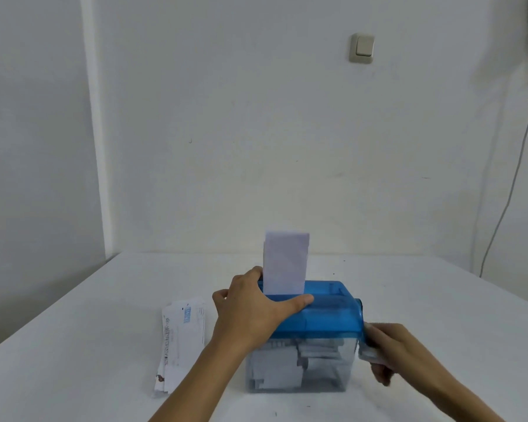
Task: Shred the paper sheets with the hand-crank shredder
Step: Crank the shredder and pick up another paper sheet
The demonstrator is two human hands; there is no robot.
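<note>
A hand-crank shredder with a blue top [326,312] and a clear bin [299,367] stands on the white table. A folded white paper sheet [285,263] stands upright in its slot. My left hand [250,309] rests on the blue top, its thumb stretched along the slot edge and its fingers over the left end. My right hand [387,348] grips the pale crank handle [367,351] on the shredder's right side. Paper strips fill much of the bin.
A stack of printed paper sheets [180,342] lies on the table left of the shredder. The white table [439,300] meets a white wall behind. A light switch [361,47] is on that wall, and cables [527,132] hang at the far right.
</note>
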